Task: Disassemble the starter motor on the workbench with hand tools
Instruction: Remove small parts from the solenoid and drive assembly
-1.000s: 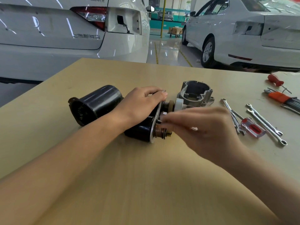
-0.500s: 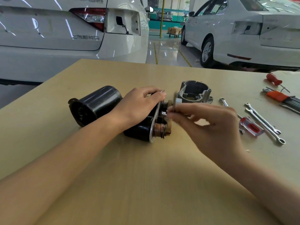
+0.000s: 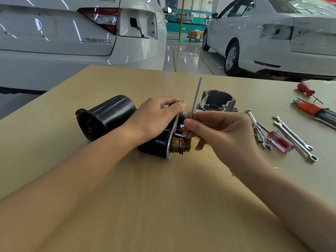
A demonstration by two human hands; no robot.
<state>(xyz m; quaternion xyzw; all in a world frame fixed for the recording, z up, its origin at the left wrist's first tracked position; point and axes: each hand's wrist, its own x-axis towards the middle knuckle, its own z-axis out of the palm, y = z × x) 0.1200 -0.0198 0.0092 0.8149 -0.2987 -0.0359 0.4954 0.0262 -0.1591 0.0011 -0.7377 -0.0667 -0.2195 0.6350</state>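
The starter motor body, black with a silver end plate and a copper-coloured end, lies on its side in the middle of the workbench. My left hand grips it from above, fingers curled over the plate's top edge. My right hand pinches an L-shaped hex key. The key's long arm points up and its short end meets the plate. A separate black cylindrical housing lies to the left, open end toward me. A grey cast aluminium housing stands behind my right hand.
To the right lie several combination wrenches, a screwdriver with a clear red handle, an orange-holdered hex key set and a red-handled screwdriver. Two white cars stand beyond the bench's far edge.
My right hand has turned the hex key, so its long arm now stands upright above the motor. My left hand has kept its grip on the motor body.
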